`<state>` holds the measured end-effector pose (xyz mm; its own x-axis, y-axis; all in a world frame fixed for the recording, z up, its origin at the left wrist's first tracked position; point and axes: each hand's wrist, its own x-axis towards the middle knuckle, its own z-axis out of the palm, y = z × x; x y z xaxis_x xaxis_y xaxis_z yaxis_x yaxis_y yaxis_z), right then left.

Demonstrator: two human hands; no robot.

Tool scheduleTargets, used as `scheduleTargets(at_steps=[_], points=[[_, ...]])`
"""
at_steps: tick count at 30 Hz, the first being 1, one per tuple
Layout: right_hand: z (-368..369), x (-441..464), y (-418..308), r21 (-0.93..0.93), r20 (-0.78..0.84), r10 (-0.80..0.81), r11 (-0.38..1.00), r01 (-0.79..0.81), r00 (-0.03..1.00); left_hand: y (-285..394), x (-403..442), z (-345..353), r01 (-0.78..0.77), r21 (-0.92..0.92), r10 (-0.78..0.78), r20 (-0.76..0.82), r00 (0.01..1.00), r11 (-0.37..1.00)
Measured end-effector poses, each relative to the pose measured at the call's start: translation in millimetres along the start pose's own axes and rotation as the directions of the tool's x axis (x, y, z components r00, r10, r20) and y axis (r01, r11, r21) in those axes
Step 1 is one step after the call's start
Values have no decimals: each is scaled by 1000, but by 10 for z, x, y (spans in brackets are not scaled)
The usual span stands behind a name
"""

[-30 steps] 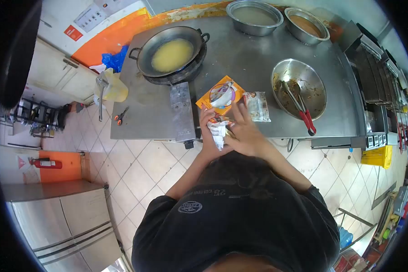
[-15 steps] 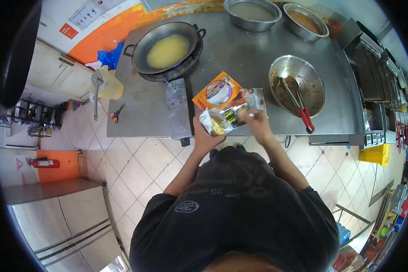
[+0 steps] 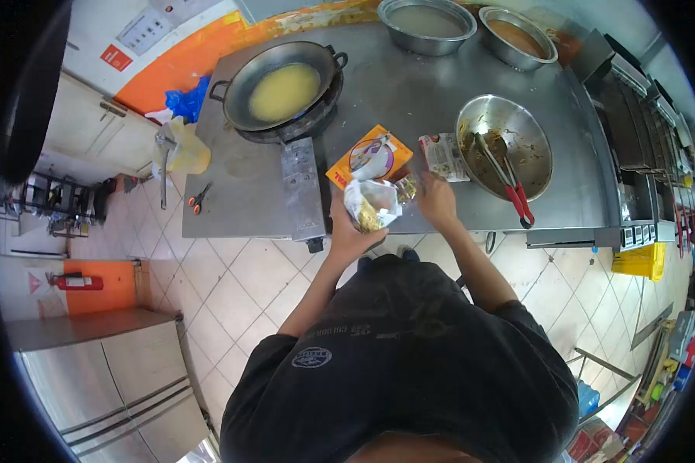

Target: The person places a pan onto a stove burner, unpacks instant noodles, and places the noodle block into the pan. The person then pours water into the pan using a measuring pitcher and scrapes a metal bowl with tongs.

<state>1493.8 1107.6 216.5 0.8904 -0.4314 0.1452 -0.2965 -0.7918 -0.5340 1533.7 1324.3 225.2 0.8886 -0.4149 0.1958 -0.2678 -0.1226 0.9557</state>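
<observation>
My left hand (image 3: 350, 229) is wrapped round an open white packet (image 3: 384, 194) with something yellowish at its mouth. I cannot make out the contents. A small shiny, crinkled wrapper (image 3: 407, 187) is at the curled fingers of my right hand (image 3: 438, 201), just right of the packet. Behind my hands an orange box (image 3: 371, 147) with a picture of a white bowl lies on the steel table. Beyond my right hand a printed packet (image 3: 443, 157) lies flat against the steel mixing bowl (image 3: 537, 143).
Red-handled tongs (image 3: 515, 193) rest in the mixing bowl. A wok (image 3: 243, 85) with yellow liquid sits on a burner at the left. Orange-handled scissors (image 3: 198, 201) lie near the table's left edge. Two metal basins (image 3: 425, 42) of liquid stand at the back.
My right hand has turned and drawn slightly closer to the table's edge. The black-and-yellow part between my hands no longer shows. The white packet now faces up, its opening wider.
</observation>
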Motion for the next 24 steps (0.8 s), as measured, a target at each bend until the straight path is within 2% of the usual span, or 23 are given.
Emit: scheduleTargets(at_steps=[3, 4, 7, 11, 14, 16, 17, 19, 22, 24], points=[[-112, -47, 132, -266, -125, -70, 963, 34, 990, -20, 52, 66, 37, 94, -60, 254, 965, 995], [-29, -23, 251, -359, -197, -176, 928, 96, 965, 51, 90, 112, 124, 89, -148, 360, 921, 988], [69, -33, 490, -474, -194, -277, 866, 157, 941, 319, 173, 260, -98, 250, -18, 424, 906, 963], [9, -375, 592, -254, -196, -123, 965, 71, 973, 178, 318, 378, -137, 336, -43, 478, 877, 932], [-190, -779, 562, -229, -163, -48, 973, 10, 986, -20, 441, 508, -86, 505, -283, 607, 743, 859], [-273, -949, 557, -252, -136, -7, 967, -27, 991, 82, 464, 585, -99, 549, -365, 670, 647, 830], [-260, -954, 570, -264, -207, 12, 962, -67, 978, 122, 477, 625, -113, 569, -405, 696, 593, 814], [-231, -918, 580, -285, -346, 41, 947, -146, 937, -96, 474, 761, -211, 566, -346, 713, 610, 797], [-363, -851, 555, -132, -270, 245, 949, -288, 931, -131, 664, 945, -281, 567, -304, 722, 621, 774], [-369, -931, 639, -92, -251, 274, 948, -305, 928, 88, 854, 1019, -290, 600, -326, 708, 626, 746]])
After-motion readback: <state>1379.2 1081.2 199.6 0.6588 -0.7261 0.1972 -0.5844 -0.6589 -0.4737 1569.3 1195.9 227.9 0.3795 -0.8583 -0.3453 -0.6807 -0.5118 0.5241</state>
